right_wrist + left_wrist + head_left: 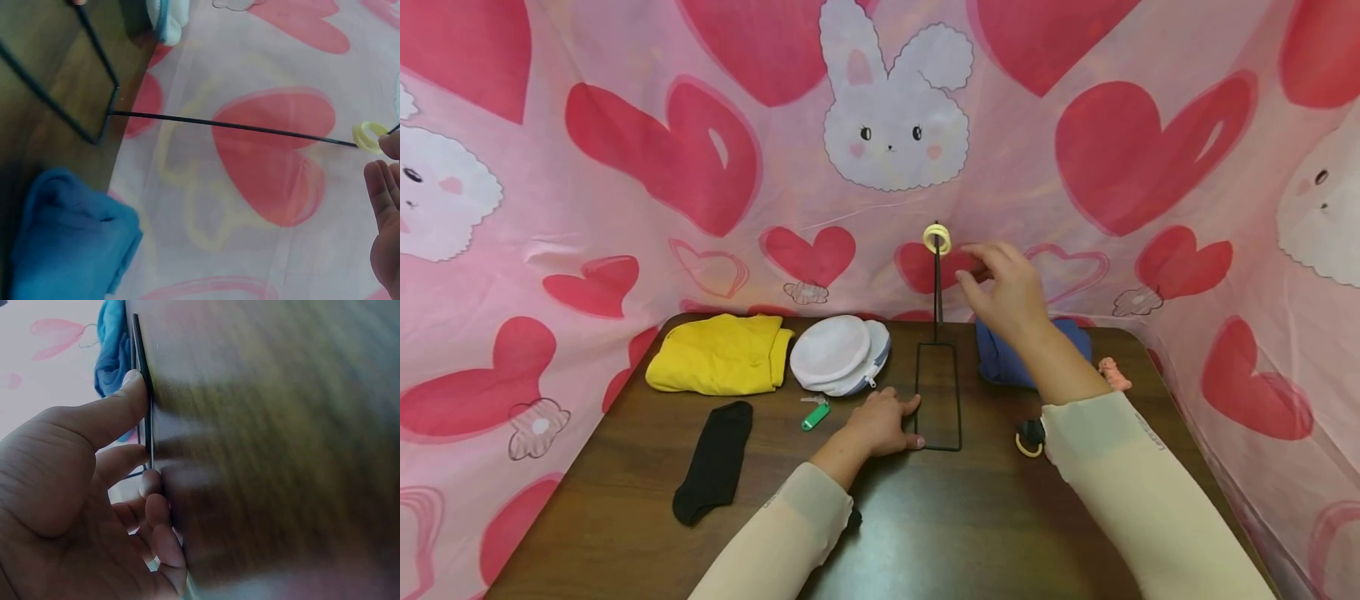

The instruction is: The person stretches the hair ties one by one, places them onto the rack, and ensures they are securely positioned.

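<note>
A black wire stand (937,300) rises from a rectangular base frame that lies on the table. Near its upper end hangs a pale yellow ring (937,238), which looks like a small tape roll or a pair of rings. My left hand (880,421) rests low at the base's left side, thumb and forefinger pressing the wire (147,412), other fingers on the tabletop. Just right of the yellow ring my right hand (1003,292) is raised, thumb and fingers apart and holding nothing. In the right wrist view its thumb (390,146) overlaps the ring's edge.
Left on the table (925,517) are folded yellow cloth (718,354), a white round zip pouch (835,354), a green key tag (816,417) and a black sock (713,462). Right are folded blue cloth (1000,358), a black item with a ring (1030,437) and a small pink figure (1114,374).
</note>
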Available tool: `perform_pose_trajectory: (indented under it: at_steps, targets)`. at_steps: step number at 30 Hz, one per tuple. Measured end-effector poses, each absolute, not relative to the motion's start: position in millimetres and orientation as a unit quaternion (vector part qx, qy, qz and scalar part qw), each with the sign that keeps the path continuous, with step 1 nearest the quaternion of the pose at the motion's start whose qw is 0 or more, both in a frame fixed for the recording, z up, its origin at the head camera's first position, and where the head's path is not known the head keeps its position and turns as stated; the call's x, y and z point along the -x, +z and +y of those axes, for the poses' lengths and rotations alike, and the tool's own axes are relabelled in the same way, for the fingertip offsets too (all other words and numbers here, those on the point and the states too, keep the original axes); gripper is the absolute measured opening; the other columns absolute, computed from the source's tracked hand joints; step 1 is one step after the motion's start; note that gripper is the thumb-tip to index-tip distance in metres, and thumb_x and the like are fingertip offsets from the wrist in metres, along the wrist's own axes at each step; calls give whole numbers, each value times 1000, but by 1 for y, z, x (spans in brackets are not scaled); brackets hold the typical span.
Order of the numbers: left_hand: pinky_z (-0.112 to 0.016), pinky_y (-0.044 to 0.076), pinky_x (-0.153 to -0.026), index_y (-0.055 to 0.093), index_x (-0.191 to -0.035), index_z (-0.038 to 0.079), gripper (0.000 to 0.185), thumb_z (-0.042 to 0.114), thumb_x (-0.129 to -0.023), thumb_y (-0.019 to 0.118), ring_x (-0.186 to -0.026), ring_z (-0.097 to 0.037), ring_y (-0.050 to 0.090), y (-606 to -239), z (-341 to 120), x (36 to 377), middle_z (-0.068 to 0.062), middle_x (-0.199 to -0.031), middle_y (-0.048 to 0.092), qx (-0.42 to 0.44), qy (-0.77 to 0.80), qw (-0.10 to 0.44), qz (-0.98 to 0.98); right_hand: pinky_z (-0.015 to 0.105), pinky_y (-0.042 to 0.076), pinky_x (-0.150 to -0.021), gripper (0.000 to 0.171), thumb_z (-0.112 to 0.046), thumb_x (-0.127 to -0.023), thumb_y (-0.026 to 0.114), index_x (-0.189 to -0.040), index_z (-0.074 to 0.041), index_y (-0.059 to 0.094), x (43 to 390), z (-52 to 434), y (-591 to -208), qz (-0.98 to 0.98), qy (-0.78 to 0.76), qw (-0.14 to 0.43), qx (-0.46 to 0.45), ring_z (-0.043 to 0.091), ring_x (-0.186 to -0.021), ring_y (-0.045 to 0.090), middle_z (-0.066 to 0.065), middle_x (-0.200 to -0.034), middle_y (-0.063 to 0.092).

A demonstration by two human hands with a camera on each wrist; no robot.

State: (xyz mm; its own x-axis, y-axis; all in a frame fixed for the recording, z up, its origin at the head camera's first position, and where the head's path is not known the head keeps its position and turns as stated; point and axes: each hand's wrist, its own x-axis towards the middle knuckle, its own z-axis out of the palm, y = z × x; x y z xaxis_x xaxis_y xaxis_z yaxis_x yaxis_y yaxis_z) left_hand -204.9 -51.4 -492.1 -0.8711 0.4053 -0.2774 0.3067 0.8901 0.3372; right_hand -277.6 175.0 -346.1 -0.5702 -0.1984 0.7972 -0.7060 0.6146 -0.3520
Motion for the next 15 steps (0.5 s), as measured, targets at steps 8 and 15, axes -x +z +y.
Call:
perform_pose_trajectory:
  at_steps: [8, 15]
  targets:
    - [-57, 49, -91, 48, -156, 33, 79, 57, -87, 79, -120, -32, 52, -494, -52, 206, -12, -139, 52, -189, 138, 169, 957, 13, 51, -82, 32, 1, -81, 83, -113, 0, 75, 239, 214, -376, -818, 352, 350, -291, 23, -81, 71, 11, -103, 73]
    - [-57, 49, -93, 48, -156, 32, 79, 56, -87, 79, -122, -32, 52, -495, -52, 205, -13, -141, 52, -190, 145, 166, 957, 9, 49, -78, 37, 4, -76, 87, -111, -4, 77, 206, 246, -403, -835, 333, 319, -299, 16, -77, 70, 5, -98, 74]
